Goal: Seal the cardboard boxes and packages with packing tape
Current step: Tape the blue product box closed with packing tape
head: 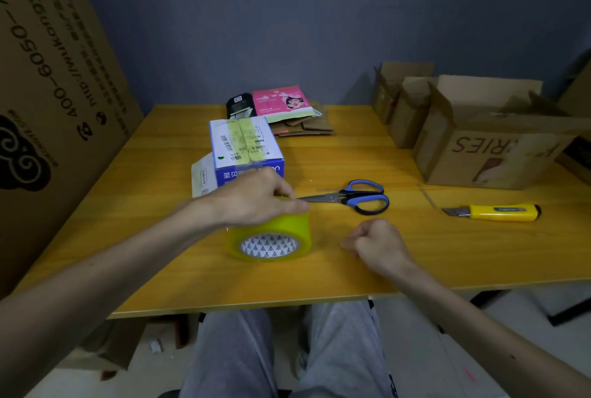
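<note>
Trousers [240,356], tape [271,228], yellow table [351,148], blue wall [287,14]

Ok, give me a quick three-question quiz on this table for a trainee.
1. True or false: the left hand grips the tape roll.
2. The right hand is: A flat, B a fist, C out of view.
3. Fill in: right of the scissors lies a yellow ____.
Key: 1 true; 2 B; 3 knife.
</note>
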